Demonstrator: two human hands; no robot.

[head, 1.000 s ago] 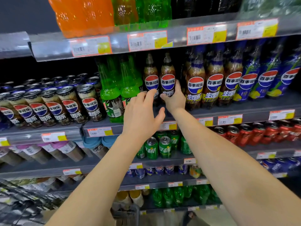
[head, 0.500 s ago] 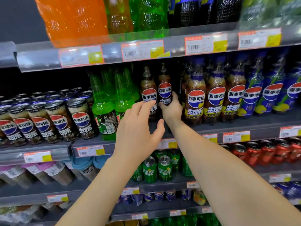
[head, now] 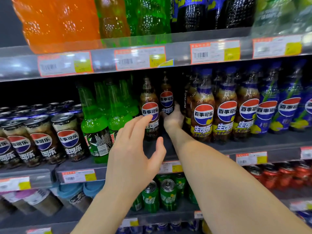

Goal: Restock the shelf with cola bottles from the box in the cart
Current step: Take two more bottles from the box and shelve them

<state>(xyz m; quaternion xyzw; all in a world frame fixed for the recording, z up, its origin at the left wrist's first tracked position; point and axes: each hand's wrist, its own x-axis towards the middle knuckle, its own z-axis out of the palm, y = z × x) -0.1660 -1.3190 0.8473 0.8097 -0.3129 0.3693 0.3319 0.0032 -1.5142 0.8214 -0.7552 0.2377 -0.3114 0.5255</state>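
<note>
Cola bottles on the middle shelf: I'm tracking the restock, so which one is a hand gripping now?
The slim cola bottle set farther back, gripped low by the right hand. The front bottle beside it only has the open left hand hovering near.

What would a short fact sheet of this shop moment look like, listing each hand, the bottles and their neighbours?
place: shop shelf of soft drinks
right hand: wrapped round a cola bottle set back on the shelf
left hand: open, fingertips near the front cola bottle, contact unclear
left neighbours: green bottles, then cola cans
right neighbours: cola bottles with yellow lettering
shelf above: orange bottles
</note>
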